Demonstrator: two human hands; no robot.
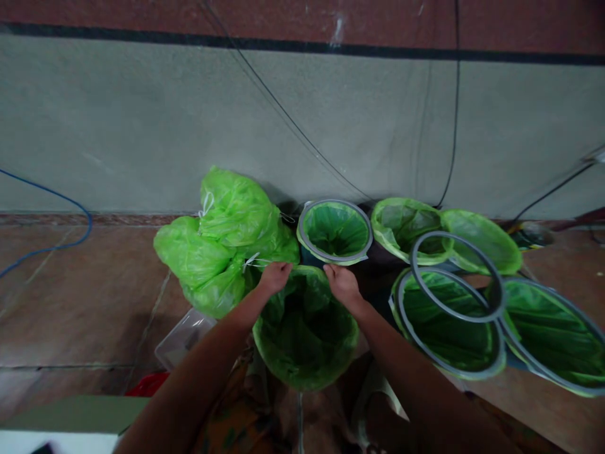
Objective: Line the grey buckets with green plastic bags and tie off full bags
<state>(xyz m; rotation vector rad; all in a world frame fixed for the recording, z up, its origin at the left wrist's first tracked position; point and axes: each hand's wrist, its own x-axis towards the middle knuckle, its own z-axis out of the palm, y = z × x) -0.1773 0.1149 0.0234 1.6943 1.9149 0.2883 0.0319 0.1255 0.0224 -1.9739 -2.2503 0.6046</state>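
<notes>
With fingers curled, a person's left hand (275, 278) and right hand (343, 284), set apart, pinch the far rim of an open green liner (306, 380) between their forearms. It stands just before a gray-rimmed bin (334, 259), beside white-tied green bags (241, 217); a loose gray ring (495, 308) lies over 1 of 4 lined bins (497, 362) at right.

Six lined bins (307, 377), four gray rings (498, 296), three tied green bags (239, 211).
</notes>
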